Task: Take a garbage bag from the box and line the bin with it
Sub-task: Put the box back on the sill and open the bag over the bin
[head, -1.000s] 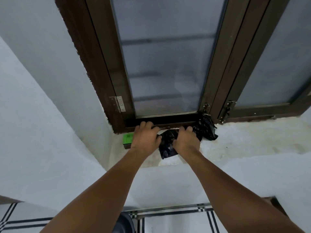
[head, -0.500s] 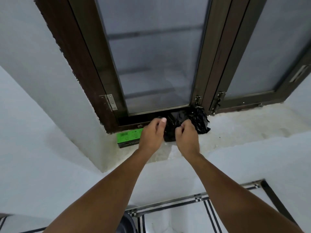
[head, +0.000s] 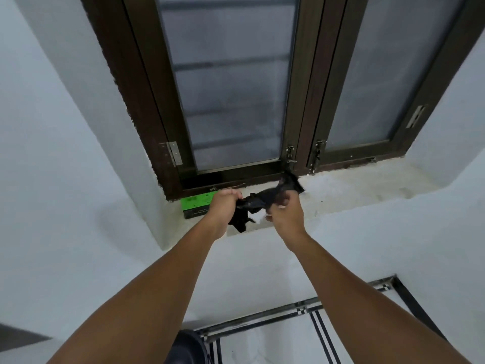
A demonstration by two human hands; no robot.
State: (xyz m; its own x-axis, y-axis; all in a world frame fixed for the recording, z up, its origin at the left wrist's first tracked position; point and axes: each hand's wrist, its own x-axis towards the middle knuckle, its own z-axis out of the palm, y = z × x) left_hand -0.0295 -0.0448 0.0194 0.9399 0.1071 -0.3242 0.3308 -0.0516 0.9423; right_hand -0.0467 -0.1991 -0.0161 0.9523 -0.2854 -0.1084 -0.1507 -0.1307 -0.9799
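A black garbage bag [head: 262, 199] is stretched between both my hands above the window sill [head: 354, 185]. My left hand [head: 223, 204] pinches its left end, and a crumpled tail hangs below that hand. My right hand [head: 284, 214] grips the bag near its middle, with the far end flaring out toward the window frame. The green and black box [head: 195, 206] lies on the sill just left of my left hand. A dark rounded bin [head: 187, 348] shows at the bottom edge between my arms, mostly hidden.
A dark brown window frame [head: 301, 101] with frosted panes and metal latches rises right behind the sill. White walls close in on the left and right. Below is a white tiled floor [head: 275, 337] with black stripes.
My hands have lifted off the sill and drawn apart, pulling the crumpled black bag out into a strip. The green box is more exposed at the left.
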